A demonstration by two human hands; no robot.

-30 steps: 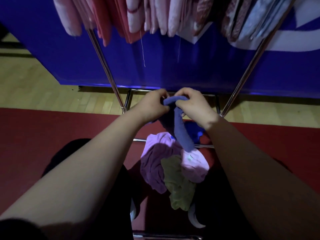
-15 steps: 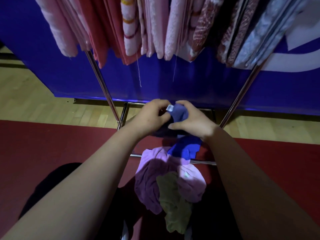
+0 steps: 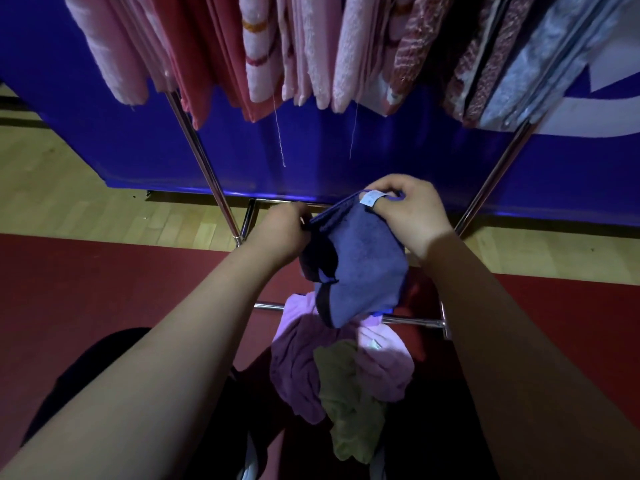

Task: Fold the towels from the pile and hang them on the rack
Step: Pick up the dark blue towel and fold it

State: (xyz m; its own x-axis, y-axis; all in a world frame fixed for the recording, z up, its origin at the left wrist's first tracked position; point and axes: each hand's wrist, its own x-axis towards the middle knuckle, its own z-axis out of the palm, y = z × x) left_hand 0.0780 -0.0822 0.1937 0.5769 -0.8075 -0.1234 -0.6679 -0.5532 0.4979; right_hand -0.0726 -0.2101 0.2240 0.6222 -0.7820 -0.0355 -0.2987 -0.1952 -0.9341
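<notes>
A small blue towel (image 3: 363, 265) hangs spread between my two hands, above the pile. My left hand (image 3: 280, 233) pinches its left top corner. My right hand (image 3: 405, 213) pinches the right top corner, where a white label and a loop show. Below lies the pile: a purple towel (image 3: 298, 368), a pink towel (image 3: 384, 365) and an olive towel (image 3: 349, 407). The metal rack (image 3: 204, 168) stands in front of me, with several pink, red, patterned and grey folded towels (image 3: 311, 46) hanging along its top.
A blue banner (image 3: 242, 150) hangs behind the rack. The rack's lower crossbar (image 3: 412, 320) runs just behind the pile. The floor is red mat near me and pale wood farther off. My dark-clothed legs flank the pile.
The blue towel was bunched between my hands; my hands have moved apart and it now hangs spread open. The view has tilted up, so more of the hanging towels show.
</notes>
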